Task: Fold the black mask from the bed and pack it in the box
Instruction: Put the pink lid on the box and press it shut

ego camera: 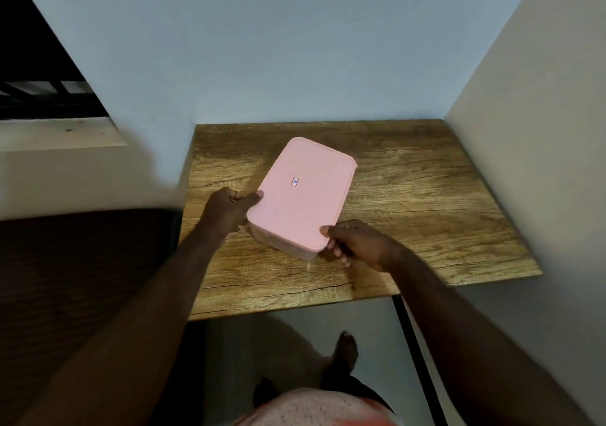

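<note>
Now box (301,192) gripped, fingers (337,248) underneath

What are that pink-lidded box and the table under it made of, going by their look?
The lid looks like matte pink plastic: smooth, evenly coloured, with rounded moulded corners. The box below it seems a paler, perhaps translucent plastic, though it is blurred. The table shows brown wood grain with dark cracks; whether solid wood or a printed laminate, I cannot tell.

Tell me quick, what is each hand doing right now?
Left hand: closed on the near left corner of the pink box.
Right hand: closed on the box's near right corner, thumb on the lid.
</note>
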Demonstrator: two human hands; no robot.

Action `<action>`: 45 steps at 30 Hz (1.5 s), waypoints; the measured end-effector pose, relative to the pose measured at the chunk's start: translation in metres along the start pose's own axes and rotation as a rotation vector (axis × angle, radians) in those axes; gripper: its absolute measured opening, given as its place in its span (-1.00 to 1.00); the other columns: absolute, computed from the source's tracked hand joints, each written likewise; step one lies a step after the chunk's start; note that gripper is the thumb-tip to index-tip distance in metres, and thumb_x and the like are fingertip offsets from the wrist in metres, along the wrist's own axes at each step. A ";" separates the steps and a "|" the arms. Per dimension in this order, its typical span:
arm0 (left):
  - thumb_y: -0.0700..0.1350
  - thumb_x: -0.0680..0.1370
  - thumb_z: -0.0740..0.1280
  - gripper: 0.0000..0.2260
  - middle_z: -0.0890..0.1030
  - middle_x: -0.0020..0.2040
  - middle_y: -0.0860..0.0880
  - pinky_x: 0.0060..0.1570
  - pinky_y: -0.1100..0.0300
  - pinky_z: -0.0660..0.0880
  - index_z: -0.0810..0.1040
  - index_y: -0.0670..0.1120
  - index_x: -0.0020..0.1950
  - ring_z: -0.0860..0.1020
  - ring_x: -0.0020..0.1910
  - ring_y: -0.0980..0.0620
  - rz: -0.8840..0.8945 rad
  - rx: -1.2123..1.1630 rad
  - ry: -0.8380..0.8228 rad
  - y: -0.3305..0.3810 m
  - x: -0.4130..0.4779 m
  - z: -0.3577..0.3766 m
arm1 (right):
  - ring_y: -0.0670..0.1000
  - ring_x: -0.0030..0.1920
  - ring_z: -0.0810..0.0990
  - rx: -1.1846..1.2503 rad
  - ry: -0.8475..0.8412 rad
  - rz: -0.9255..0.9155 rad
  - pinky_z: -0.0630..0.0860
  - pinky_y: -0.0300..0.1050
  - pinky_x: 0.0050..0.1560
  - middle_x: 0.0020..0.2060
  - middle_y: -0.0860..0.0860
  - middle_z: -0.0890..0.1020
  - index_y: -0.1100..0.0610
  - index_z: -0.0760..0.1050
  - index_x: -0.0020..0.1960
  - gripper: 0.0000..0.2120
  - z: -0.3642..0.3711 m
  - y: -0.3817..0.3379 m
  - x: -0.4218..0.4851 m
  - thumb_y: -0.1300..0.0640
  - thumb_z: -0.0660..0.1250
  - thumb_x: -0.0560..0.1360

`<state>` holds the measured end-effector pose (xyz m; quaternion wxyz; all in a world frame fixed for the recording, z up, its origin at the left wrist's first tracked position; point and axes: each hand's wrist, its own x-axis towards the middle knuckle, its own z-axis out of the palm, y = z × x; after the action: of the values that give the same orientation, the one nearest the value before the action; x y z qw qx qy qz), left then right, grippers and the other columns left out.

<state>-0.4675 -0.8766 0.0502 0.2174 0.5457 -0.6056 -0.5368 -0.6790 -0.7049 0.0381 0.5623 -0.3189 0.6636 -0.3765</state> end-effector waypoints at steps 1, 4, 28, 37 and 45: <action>0.09 0.44 0.48 -0.67 0.65 -0.24 -0.08 -0.58 0.30 0.41 0.52 -0.16 -0.17 0.59 -0.47 0.12 0.001 0.011 -0.072 0.001 0.001 -0.002 | 0.01 -0.47 0.45 -0.061 -0.046 0.030 0.41 -0.15 -0.40 -0.44 0.07 0.53 0.16 0.55 -0.26 -0.69 -0.010 -0.003 0.001 -0.02 0.34 0.55; 0.03 0.47 0.46 -0.71 0.63 -0.27 -0.14 -0.53 0.28 0.41 0.51 -0.16 -0.23 0.57 -0.46 0.06 -0.046 0.020 -0.244 0.000 -0.001 0.001 | 0.01 -0.44 0.50 -0.167 -0.003 0.049 0.46 -0.16 -0.40 -0.41 0.08 0.57 0.16 0.59 -0.25 -0.69 -0.035 -0.014 0.005 -0.05 0.37 0.53; -0.02 0.59 0.32 -0.73 0.57 -0.44 -0.06 -0.49 0.21 0.48 0.53 -0.24 -0.07 0.56 -0.46 0.01 -0.065 -0.409 -0.055 -0.020 -0.072 0.091 | 0.09 -0.43 0.62 0.417 0.594 -0.041 0.54 -0.10 -0.38 -0.32 0.17 0.71 0.22 0.68 -0.18 -0.63 0.096 0.013 -0.027 -0.08 0.35 0.54; -0.06 0.61 0.28 -0.74 0.56 -0.39 -0.12 -0.47 0.24 0.52 0.53 -0.27 -0.04 0.55 -0.49 0.04 -0.097 -0.484 -0.029 -0.013 -0.077 0.097 | 0.02 -0.39 0.58 0.348 0.491 -0.052 0.47 -0.17 -0.35 -0.27 0.21 0.70 0.27 0.66 -0.10 -0.63 0.079 0.009 -0.022 -0.01 0.26 0.60; -0.02 0.62 0.26 -0.74 0.52 -0.36 -0.10 -0.38 0.16 0.54 0.50 -0.20 -0.12 0.56 -0.39 -0.02 -0.129 -0.495 -0.090 -0.018 -0.087 0.099 | 0.04 -0.46 0.56 0.229 0.413 -0.108 0.48 -0.18 -0.42 -0.38 0.17 0.64 0.23 0.59 -0.23 -0.58 0.019 0.002 -0.007 -0.11 0.32 0.56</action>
<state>-0.5164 -0.7545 0.0295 0.2826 0.4888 -0.4287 -0.7053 -0.6595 -0.7008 0.0379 0.4261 -0.2042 0.6996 -0.5360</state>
